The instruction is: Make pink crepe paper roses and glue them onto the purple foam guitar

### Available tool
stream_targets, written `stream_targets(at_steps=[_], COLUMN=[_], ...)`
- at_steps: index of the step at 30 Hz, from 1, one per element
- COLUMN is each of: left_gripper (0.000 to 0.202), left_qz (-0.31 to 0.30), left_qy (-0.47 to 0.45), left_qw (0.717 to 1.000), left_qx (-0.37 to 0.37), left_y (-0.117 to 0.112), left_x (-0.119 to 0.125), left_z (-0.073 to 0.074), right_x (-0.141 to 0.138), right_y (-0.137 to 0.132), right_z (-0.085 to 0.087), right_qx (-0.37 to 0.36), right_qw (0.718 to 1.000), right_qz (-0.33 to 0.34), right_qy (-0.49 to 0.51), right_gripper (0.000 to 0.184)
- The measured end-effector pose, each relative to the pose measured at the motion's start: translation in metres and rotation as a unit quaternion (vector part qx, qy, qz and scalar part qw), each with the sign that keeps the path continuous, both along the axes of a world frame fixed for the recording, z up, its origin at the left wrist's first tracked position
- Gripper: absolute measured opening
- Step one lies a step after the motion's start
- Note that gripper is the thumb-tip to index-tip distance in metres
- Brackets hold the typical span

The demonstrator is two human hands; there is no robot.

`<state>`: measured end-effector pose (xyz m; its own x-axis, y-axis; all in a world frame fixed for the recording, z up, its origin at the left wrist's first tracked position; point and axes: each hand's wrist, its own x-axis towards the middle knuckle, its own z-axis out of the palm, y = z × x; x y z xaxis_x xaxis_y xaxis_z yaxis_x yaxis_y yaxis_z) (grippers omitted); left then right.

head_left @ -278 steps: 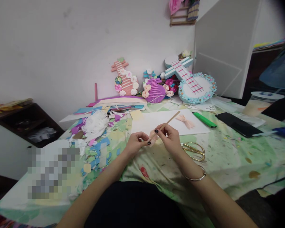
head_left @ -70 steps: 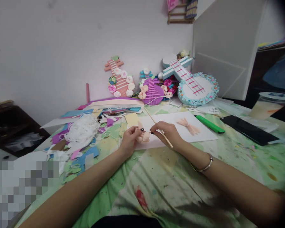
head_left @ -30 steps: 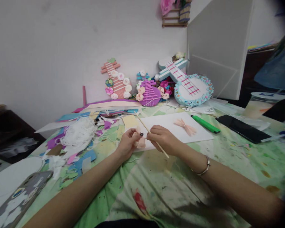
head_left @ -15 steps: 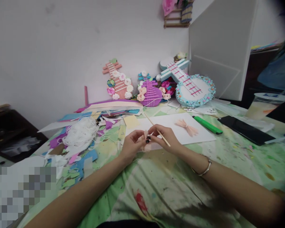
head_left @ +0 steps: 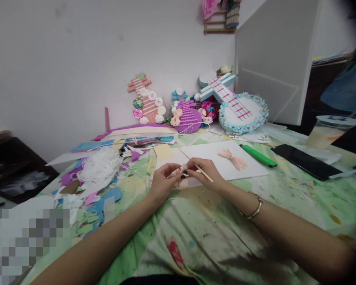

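Observation:
My left hand [head_left: 163, 181] is closed, pinching a small piece of pale pink paper [head_left: 183, 168] over the front edge of a white board or sheet [head_left: 207, 152]. Meeting it at the fingertips is my right hand [head_left: 210, 170], also closed. A thin wooden stick [head_left: 207, 176] lies slantwise through the right hand, its far end pointing up and left. Dark nails show at the pinch, and fingers hide much of the paper. A peach paper bunch [head_left: 233, 159], tied at its middle, rests on the white sheet.
A green marker [head_left: 258, 156], a black phone [head_left: 307, 161] and a lidded cup [head_left: 326, 132] are to the right. White string [head_left: 99, 166] and coloured scraps cover the left. Decorated paper instruments [head_left: 243, 113] lean at the back wall.
The pale pink paper between my fingertips has shifted slightly as the fingers work it. Both hands and the stick stay in nearly the same place; the view moves very little.

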<state>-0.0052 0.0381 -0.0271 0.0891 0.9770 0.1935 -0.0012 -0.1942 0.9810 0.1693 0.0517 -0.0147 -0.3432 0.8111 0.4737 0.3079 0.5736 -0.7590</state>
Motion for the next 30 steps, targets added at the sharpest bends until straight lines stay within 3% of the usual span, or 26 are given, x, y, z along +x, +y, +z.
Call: stream_targets(at_steps=[10,15,24,30], left_gripper=[0.043,0.046,0.038,0.037], left_qz=[-0.046,-0.082,-0.037,-0.03], left_qy=[-0.032,-0.038,-0.054,-0.066], left_qw=[0.998,0.995,0.998,0.997], left_qx=[0.039,0.028,0.021,0.013], left_y=[-0.0035,-0.0057,-0.0029,-0.0029], left_x=[0.0032,0.0026,0.0036,0.0022], left_z=[0.003,0.0034,0.003,0.0005], right_x=[-0.0023,-0.0029,0.0012,-0.0003], right_y=[-0.0014,-0.0014,0.0019,0.0021], right_z=[-0.0009,-0.0019,-0.0023,-0.0057], right_qx=[-0.057,-0.067,-0.032,-0.098], right_qw=[0.994,0.994,0.997,0.989], right_qz=[0.065,0.056,0.038,0.086], right_qy=[0.07,0.063,0.053,0.077], right_gripper=[0.007,0.004,0.006,0.015])
